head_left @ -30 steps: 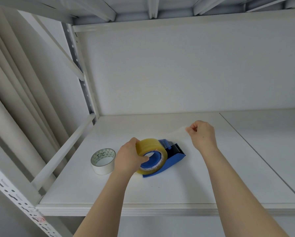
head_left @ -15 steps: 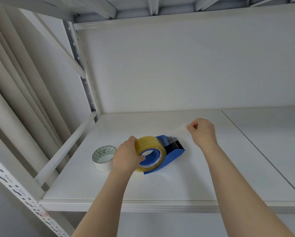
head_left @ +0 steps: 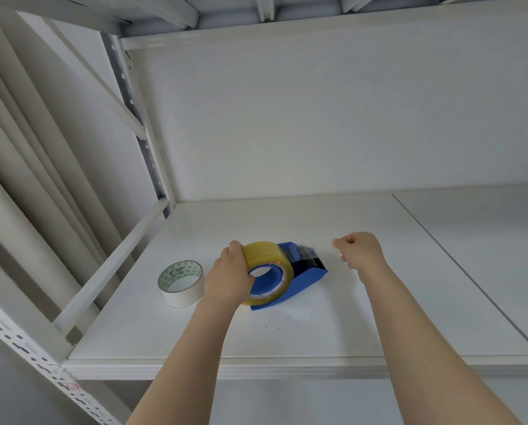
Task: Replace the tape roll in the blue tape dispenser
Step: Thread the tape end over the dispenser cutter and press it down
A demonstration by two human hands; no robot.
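The white tape roll (head_left: pixel 181 283) lying flat on the shelf (head_left: pixel 318 338) bears handwritten marks on its core, perhaps "2.5". Just right of it, the blue tape dispenser (head_left: pixel 305 279) carries a yellowish clear tape roll (head_left: pixel 267 259). The left hand (head_left: pixel 229 277) grasps this roll. The right hand (head_left: pixel 360 251), loosely curled, has dropped lower since a second ago, the stretched strip no longer visible.

right hand (head_left: pixel 359 252) lower, tape strip no longer visibly pinched
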